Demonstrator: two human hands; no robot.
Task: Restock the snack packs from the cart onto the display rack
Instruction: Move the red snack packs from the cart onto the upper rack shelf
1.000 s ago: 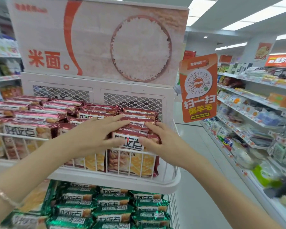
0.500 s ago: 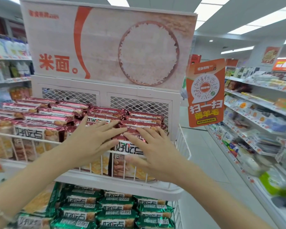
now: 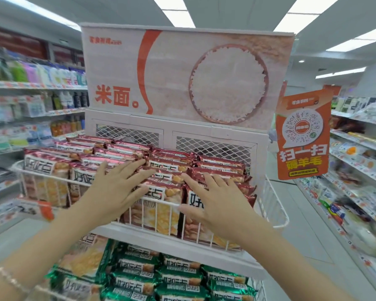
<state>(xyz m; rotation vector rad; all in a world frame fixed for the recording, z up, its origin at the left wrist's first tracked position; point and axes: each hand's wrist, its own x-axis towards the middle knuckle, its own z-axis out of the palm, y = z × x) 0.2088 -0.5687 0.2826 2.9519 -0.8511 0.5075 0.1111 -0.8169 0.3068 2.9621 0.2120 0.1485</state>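
Red snack packs (image 3: 172, 161) fill the top tier of the white wire display rack (image 3: 276, 213) in rows. My left hand (image 3: 115, 190) lies flat on the packs near the middle of the tier, fingers straight and spread. To its right, my right hand (image 3: 215, 200) presses flat on the front packs at the right end, fingers straight. Neither hand holds a pack. Green snack packs (image 3: 178, 276) fill the tier below. The cart is out of view.
A rice poster board (image 3: 187, 74) stands behind the rack's mesh back panel. An orange QR sign (image 3: 302, 135) hangs at the rack's right. Stocked store shelves (image 3: 360, 161) line the right aisle, and more shelves (image 3: 35, 101) stand at the left.
Both hands let go of the front pack, flattened on top of the packs and then spread apart. The camera has swung to the left and tilted up.
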